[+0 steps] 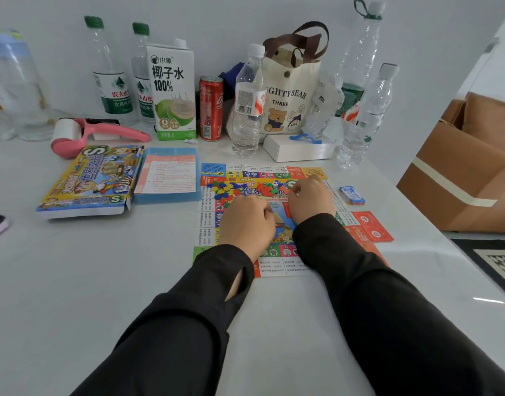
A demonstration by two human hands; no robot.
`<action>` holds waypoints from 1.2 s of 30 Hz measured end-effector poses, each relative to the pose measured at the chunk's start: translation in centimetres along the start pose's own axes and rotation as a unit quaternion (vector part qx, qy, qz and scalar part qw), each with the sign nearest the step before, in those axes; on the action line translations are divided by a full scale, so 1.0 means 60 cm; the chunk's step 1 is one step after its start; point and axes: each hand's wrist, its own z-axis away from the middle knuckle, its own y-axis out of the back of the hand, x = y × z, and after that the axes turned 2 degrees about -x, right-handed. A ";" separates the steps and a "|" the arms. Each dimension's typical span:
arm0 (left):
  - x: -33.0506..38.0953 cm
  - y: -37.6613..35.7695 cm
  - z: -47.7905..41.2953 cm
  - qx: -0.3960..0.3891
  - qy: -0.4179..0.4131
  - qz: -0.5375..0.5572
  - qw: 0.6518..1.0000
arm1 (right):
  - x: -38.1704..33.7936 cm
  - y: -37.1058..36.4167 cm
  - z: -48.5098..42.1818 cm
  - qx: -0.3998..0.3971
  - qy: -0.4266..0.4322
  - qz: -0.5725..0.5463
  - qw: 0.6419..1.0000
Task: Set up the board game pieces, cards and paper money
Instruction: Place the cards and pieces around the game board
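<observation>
A colourful paper game board lies flat on the white table. A heap of small blue, yellow, green and red plastic pieces covers its far centre. My left hand rests on the board with fingers curled under, and what it holds is hidden. My right hand lies farther in, fingertips pinching at something small among the pieces. Red cards lie at the board's right edge. A small blue card pack sits beyond them.
The game box lid and its blue tray with a rules sheet lie left of the board. Bottles, a carton, a can, a tote bag and a white box line the back. A cardboard box stands right.
</observation>
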 end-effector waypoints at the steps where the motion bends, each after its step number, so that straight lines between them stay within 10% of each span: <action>1: 0.001 0.001 0.001 0.000 -0.001 -0.003 1.000 | 0.003 0.006 0.001 0.001 -0.002 -0.006 1.000; 15: 0.026 -0.003 0.022 -0.065 -0.157 -0.102 0.980 | 0.077 0.103 0.072 0.013 -0.121 -0.362 0.924; 22: 0.042 -0.004 0.042 -0.046 -0.288 -0.148 0.945 | 0.123 0.143 0.094 0.019 -0.059 -0.227 0.972; 36: 0.034 -0.009 0.047 -0.082 -0.237 -0.095 0.963 | 0.142 0.155 0.104 -0.059 0.008 -0.105 0.993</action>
